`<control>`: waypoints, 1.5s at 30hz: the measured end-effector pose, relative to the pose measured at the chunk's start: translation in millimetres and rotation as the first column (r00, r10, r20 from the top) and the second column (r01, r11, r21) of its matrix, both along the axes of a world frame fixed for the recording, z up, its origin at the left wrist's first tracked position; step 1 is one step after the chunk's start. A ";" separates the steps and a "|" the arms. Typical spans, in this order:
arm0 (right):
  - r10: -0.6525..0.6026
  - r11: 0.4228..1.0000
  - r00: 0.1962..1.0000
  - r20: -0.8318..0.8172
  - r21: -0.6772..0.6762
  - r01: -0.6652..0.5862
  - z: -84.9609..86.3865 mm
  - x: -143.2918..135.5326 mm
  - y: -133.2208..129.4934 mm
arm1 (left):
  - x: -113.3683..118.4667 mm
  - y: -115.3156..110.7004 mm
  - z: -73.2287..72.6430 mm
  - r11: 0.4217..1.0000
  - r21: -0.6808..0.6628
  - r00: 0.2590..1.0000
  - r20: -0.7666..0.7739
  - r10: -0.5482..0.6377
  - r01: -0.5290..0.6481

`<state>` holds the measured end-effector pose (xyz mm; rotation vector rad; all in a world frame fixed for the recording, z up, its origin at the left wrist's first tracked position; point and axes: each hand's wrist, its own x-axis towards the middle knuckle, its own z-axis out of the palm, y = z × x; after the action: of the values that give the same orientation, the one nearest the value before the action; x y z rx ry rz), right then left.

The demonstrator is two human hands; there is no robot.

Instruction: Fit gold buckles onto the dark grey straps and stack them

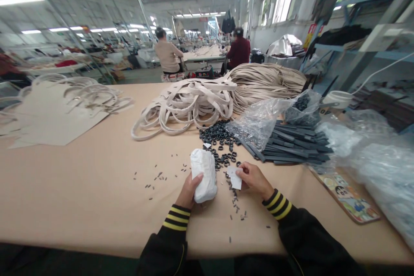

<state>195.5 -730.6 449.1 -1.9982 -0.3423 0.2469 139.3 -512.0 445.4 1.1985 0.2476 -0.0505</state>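
Currently, the left hand (189, 189) holds a white packet (205, 172) in its fingers over the near worktop (97, 198); to the right, the right hand (255, 179) pinches a white slip (234, 177) near dark rings (220, 134).

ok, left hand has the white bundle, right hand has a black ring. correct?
Not the ring: the head view shows the right hand holding a small white slip. The left hand does have the white bundle.
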 end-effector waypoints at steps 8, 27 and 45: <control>0.003 0.993 0.995 -0.102 0.121 0.009 -4.8 4.4 2.5 | -1.9 -5.1 8.3 0.996 0.090 1.000 0.021 -0.015 0.013; 0.056 0.940 0.976 0.209 -0.340 0.019 24.6 104.0 100.7 | -4.8 18.5 -11.9 0.888 -0.456 0.996 0.036 0.081 -0.055; 0.118 0.991 0.986 0.122 -0.078 -0.109 33.4 70.7 76.8 | -3.9 9.2 -1.3 0.907 -0.421 1.000 0.011 0.011 -0.005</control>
<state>266.2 -653.8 482.5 -2.0716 -0.5359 0.2074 135.3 -502.8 444.1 0.7651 0.2167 -0.0845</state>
